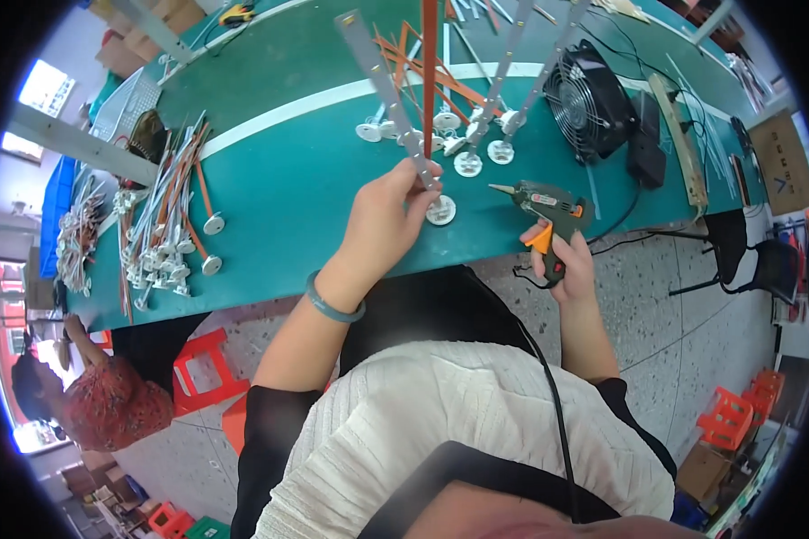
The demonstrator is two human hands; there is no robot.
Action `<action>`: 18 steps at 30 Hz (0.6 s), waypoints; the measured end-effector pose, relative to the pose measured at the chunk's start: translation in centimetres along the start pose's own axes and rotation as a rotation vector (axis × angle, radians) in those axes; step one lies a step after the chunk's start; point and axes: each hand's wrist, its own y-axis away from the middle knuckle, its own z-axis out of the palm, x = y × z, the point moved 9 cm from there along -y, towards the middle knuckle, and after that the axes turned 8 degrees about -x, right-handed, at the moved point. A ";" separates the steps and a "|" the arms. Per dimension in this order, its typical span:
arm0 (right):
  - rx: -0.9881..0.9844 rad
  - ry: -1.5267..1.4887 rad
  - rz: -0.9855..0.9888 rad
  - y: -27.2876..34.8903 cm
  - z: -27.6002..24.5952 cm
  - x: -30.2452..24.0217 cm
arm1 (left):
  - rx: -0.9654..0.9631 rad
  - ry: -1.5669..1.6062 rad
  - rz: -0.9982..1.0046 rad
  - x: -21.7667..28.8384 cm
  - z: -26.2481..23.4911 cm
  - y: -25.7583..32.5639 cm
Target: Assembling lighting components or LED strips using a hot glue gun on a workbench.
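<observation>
My left hand [388,214] pinches the lower part of a grey LED strip [379,81] that stands tilted, its foot at a round white base [440,210] near the table's front edge. An orange-brown strip [430,72] rises upright just behind those fingers; whether they touch it I cannot tell. In my right hand [568,260] is a dark green hot glue gun [548,199] with an orange trigger, its nozzle pointing left toward the white base but apart from it. Two more grey strips [503,72] stand on round white bases [467,163] to the right of my left hand.
Orange and white strips with round bases lie in a heap [449,99] behind. A black fan [590,101], a black power adapter [645,144] and a power strip [680,144] occupy the right. Bundled strips [157,242] lie at left. A co-worker [108,395] sits at far left.
</observation>
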 end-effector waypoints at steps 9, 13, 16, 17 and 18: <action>0.026 0.041 -0.005 1.1 -1.0 -0.3 | -0.019 -0.194 0.100 -0.8 3.9 -2.5; 0.025 0.047 -0.004 1.0 -1.0 -0.2 | -0.015 -0.124 0.101 -0.8 3.7 -2.4; 0.021 0.042 -0.013 0.8 -1.0 -0.2 | 0.046 -0.067 0.069 -1.0 2.9 -1.8; 0.021 0.040 -0.013 0.8 -1.2 -0.1 | 0.104 -0.034 0.050 -1.1 2.2 -1.3; 0.005 0.009 -0.015 0.7 -1.2 0.0 | 0.105 -0.037 0.048 -1.2 2.1 -0.8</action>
